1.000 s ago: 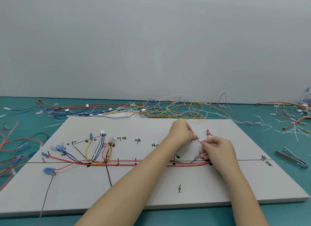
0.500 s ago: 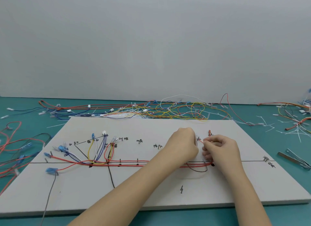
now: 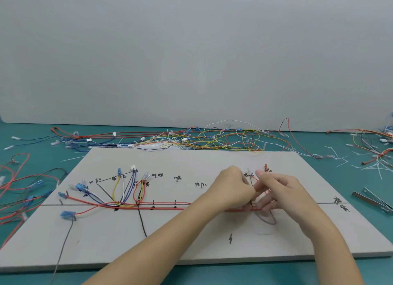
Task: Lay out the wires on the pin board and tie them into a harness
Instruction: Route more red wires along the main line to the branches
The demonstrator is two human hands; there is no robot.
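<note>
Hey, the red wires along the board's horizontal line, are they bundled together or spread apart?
Bundled: the red wires run close together along the line on the pin board toward the left hand and right hand.

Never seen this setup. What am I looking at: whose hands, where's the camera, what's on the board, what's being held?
There is no machine here: a person works with two bare hands, and the single camera sits on their head, looking forward and down. So the view is theirs.

The big grey slab is the pin board, lying on a teal table. It has handwritten labels, drawn lines and small pins that mark where wires run. A bundle of red wires already follows the main line, and yellow, white and blue branch wires fan up at its left end.

The left hand and right hand meet over the bundle's right end, fingers curled, pinching thin wire there. A dark wire loop hangs just below them; what exactly each finger grips is too small to tell.

Behind the board lies a heap of loose wires; a metal tool lies to the right.
</note>
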